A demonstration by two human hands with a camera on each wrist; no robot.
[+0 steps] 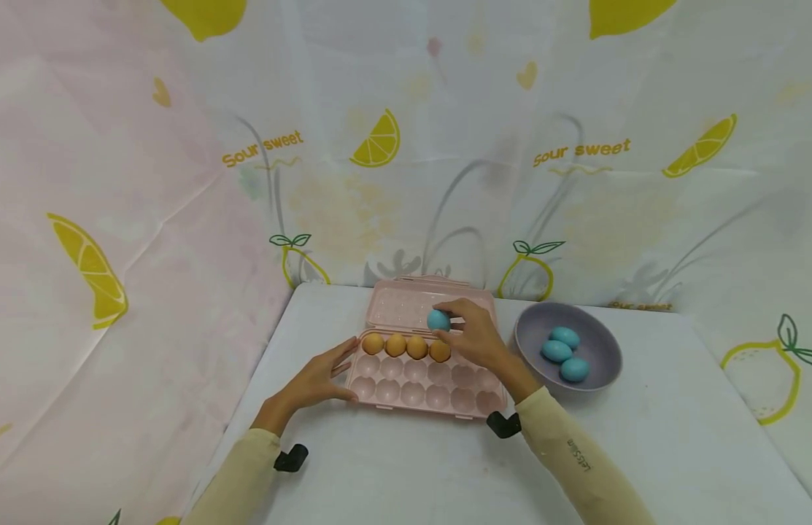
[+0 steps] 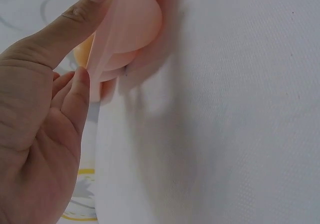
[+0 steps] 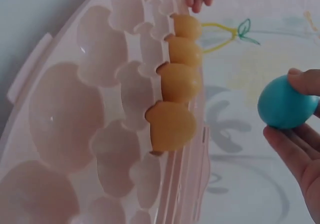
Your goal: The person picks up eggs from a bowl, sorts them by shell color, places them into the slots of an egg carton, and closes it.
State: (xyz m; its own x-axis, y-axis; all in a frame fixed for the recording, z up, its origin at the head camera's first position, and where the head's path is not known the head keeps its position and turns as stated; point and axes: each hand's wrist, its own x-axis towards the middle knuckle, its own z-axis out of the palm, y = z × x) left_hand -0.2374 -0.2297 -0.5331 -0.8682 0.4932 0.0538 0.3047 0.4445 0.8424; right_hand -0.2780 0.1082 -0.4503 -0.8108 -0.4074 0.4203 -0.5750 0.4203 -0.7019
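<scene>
A pink egg carton point(image 1: 399, 409) lies on the table with its lid point(image 1: 395, 302) folded back. Several orange eggs point(image 1: 416, 347) sit in its back row, from the left end; the two front rows of cups hold none. My left hand point(image 1: 320, 375) rests against the carton's left end, thumb near the front corner and fairly straight fingers toward the back. My right hand point(image 1: 473, 332) pinches a blue egg point(image 1: 438, 320) between thumb and fingertips. That egg is held up, overlapping the lid in the head view. In the right wrist view the blue egg point(image 3: 285, 104) appears beyond the orange ones.
A grey-purple bowl point(image 1: 602, 364) stands to the right of the carton, holding three blue eggs point(image 1: 557, 351). The table has a white cover point(image 1: 406, 474). A lemon-printed cloth point(image 1: 445, 204) hangs behind and at both sides. Both wrists carry small black mounts.
</scene>
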